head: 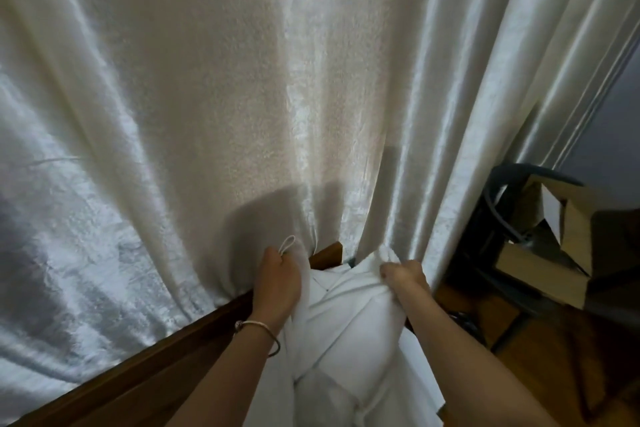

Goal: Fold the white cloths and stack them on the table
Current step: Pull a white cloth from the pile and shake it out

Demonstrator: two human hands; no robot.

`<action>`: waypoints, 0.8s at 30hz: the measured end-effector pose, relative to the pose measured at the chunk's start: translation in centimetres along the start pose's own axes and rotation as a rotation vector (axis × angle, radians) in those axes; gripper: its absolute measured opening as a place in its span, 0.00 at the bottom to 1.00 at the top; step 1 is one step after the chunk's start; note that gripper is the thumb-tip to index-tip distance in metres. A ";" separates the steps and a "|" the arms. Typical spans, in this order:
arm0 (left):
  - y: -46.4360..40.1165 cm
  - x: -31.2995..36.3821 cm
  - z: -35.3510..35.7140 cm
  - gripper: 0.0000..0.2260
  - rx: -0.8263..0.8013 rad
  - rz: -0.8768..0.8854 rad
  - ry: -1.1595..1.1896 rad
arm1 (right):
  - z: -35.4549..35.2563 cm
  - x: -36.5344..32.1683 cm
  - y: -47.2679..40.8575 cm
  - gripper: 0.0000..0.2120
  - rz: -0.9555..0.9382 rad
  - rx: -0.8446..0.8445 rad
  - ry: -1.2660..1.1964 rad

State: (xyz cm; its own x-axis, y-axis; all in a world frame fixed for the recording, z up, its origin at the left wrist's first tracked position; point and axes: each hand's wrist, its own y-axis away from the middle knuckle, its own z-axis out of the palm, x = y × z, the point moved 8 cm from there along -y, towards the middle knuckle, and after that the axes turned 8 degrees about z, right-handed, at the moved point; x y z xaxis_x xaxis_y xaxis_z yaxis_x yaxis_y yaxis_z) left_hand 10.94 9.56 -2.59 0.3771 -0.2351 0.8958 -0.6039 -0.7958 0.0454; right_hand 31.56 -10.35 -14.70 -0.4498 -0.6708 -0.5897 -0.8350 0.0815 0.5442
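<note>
1. I see the white cloth (349, 322) bunched in the near centre of the head view, hanging down between my two forearms toward the bottom edge.
2. My left hand (278, 279) grips the cloth's upper left part, fingers curled round the fabric; a small white loop (286, 243) sticks up just above the knuckles.
3. A thin bracelet (258, 333) sits on that left wrist.
4. My right hand (403, 276) pinches a fold at the cloth's upper right, fingers curled on it.
5. The two hands are apart, at about the same height, with the cloth stretched and mounded between them.
6. A pale, shiny curtain (242, 97) fills the far side and the left of the scene, hanging in long folds right behind the hands.
7. A dark brown wooden edge (145, 364) runs from near left up toward the centre, under the curtain's hem; I cannot tell whether it belongs to the table.
8. On the right, a dark chair (498, 218) stands on the brown wooden floor (554, 357), with a cardboard box (568, 218) on it.
</note>
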 end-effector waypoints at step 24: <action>9.6 9.9 -12.6 0.30 -0.494 0.272 0.588 | -5.7 -13.1 39.5 0.01 -1.018 -0.308 -0.111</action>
State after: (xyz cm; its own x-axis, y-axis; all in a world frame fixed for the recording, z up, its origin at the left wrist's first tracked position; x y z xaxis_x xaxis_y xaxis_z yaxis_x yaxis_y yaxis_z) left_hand -0.02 6.60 12.27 -0.1744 0.0560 0.9831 -0.9132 -0.3827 -0.1402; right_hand 6.26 -2.53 17.91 0.3744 -0.2463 -0.8940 -0.7247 -0.6791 -0.1165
